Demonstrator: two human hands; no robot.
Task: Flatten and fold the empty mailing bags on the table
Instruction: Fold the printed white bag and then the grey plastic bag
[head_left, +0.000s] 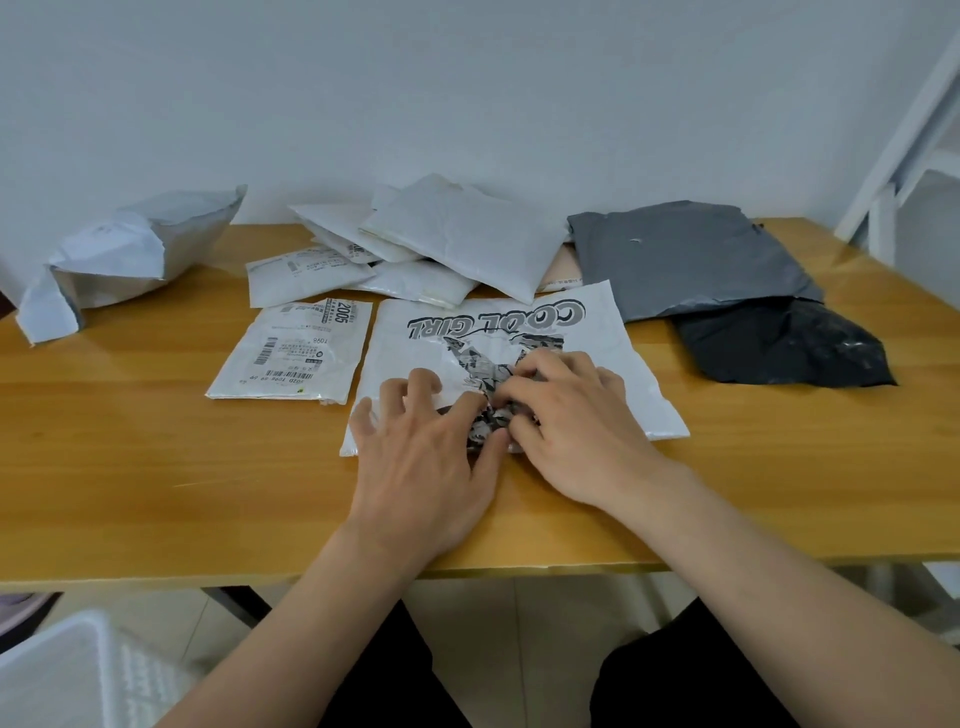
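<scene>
White printed mailing bag (597, 364) lying on wooden table (156, 441); left hand (421, 452) and right hand (571, 421) both pinching crumpled centre; advising smoothing outward, keeping edges aligned.

White printed bag (597, 364) flat at desk front, middle crumpled; white, grey, black bags (691, 254) piled behind.
</scene>
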